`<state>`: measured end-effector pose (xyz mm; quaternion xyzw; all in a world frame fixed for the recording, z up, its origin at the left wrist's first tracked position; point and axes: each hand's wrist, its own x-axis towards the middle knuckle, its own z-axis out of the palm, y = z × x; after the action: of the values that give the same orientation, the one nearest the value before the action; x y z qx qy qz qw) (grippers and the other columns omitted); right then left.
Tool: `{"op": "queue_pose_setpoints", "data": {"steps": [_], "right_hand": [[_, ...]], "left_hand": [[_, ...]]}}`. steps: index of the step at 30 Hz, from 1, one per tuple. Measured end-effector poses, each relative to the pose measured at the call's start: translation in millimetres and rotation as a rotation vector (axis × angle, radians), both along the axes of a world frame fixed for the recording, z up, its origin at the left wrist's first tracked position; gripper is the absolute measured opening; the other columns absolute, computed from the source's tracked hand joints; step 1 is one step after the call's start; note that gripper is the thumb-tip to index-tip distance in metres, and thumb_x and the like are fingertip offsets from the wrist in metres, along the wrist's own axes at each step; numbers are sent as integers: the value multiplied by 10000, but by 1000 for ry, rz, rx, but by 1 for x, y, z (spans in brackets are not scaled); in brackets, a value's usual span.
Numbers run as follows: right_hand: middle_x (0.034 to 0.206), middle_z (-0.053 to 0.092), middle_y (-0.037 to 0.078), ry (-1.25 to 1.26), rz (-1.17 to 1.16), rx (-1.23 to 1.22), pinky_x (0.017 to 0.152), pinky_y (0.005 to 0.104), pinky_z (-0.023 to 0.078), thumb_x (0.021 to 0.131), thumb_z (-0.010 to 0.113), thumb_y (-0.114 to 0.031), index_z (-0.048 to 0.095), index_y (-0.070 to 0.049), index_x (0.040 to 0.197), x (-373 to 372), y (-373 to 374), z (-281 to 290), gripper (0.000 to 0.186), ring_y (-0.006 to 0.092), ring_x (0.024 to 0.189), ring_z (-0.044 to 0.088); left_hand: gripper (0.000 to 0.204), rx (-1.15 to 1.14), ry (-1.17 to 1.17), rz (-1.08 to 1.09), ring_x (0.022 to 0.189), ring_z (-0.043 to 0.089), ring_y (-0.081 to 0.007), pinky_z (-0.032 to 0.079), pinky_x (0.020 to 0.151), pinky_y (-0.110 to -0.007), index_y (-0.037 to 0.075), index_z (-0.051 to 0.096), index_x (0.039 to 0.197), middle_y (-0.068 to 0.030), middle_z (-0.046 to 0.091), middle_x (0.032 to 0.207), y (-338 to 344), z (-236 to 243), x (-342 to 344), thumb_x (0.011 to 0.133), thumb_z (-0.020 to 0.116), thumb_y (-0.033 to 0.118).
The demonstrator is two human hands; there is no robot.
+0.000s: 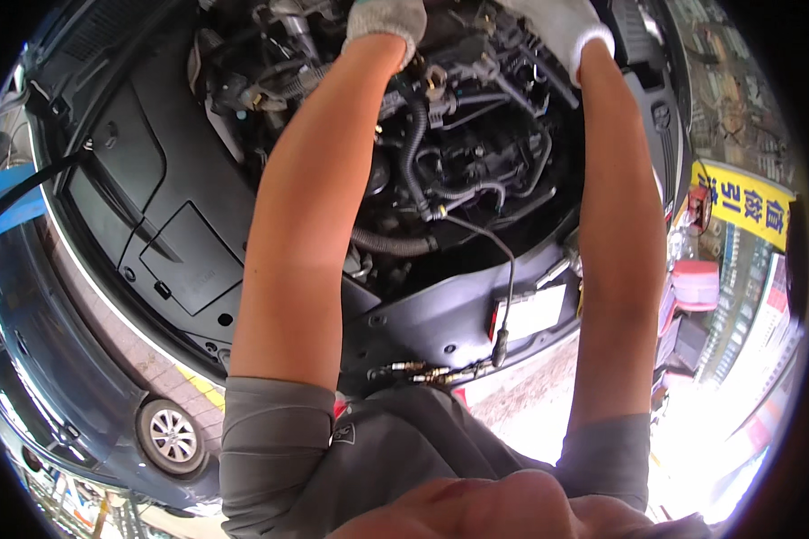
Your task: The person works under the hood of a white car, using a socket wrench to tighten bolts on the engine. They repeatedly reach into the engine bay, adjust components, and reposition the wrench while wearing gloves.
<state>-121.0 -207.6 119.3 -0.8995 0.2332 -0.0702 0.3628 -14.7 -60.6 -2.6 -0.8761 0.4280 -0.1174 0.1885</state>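
Observation:
Both my arms reach over an open car engine bay. My left hand (386, 20), in a light knitted glove, is at the top edge above the engine (485, 153). To its right, my right hand (557, 31) wears a similar whitish glove and lies close to the front side of the bay. The fingers of both are cut off by the frame's edge, so what they touch or hold is hidden. Between my forearms runs a black corrugated hose (411, 148). A thin dark cable (511, 269) ends in a black plug (501, 349).
A white box (530, 311) and several small metal parts (422, 369) lie on the black trim near my body. A black plastic cover (189, 260) fills the left side. Beyond it stands a dark car (72, 341). Shelves and a yellow sign (742, 205) are at right.

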Motion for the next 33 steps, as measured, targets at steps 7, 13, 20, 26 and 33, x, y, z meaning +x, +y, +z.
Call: {"op": "queue_pose_setpoints", "data": {"steps": [7, 13, 20, 26, 33], "right_hand": [[1269, 688, 184, 156, 175, -571, 1033, 433, 492, 955, 634, -428, 686, -96, 1262, 23, 5, 23, 455, 372, 1210, 630], [1220, 698, 187, -45, 199, -479, 1022, 437, 497, 936, 669, -331, 710, -87, 1213, 20, 6, 26, 371, 377, 1173, 639], [1219, 704, 209, -215, 176, -535, 1023, 422, 499, 965, 647, -323, 701, -77, 1235, 6, 0, 85, 370, 378, 1169, 652], [856, 695, 145, -92, 285, -327, 781, 354, 539, 1073, 521, -482, 680, -18, 1136, -43, 12, 150, 494, 243, 820, 677], [888, 678, 43, -331, 326, 682, 614, 226, 445, 1025, 633, -394, 666, 40, 1142, -263, 62, 123, 450, 66, 665, 534]], "left_hand": [[473, -526, 121, 101, 1197, 658, -287, 595, 917, -399, 178, 544, 1481, -121, 576, 1414, 4, -55, 30, 1013, 513, 118], [415, -612, 2, 106, 1147, 670, -322, 592, 916, -434, 178, 549, 1459, -109, 536, 1461, 14, -48, 28, 1046, 503, 172], [401, -651, -39, -12, 1055, 673, -263, 556, 850, -362, 139, 563, 1456, -113, 633, 1202, 15, 62, 30, 1070, 462, 181], [285, -1088, 739, 122, 795, 651, -260, 522, 717, -418, 129, 666, 1153, -74, 684, 1027, 28, 195, -46, 1044, 571, 374], [326, -866, 117, -634, 753, 716, -199, 598, 660, -346, 159, 696, 1183, -27, 735, 901, 78, 217, -189, 867, 759, 207]]}}
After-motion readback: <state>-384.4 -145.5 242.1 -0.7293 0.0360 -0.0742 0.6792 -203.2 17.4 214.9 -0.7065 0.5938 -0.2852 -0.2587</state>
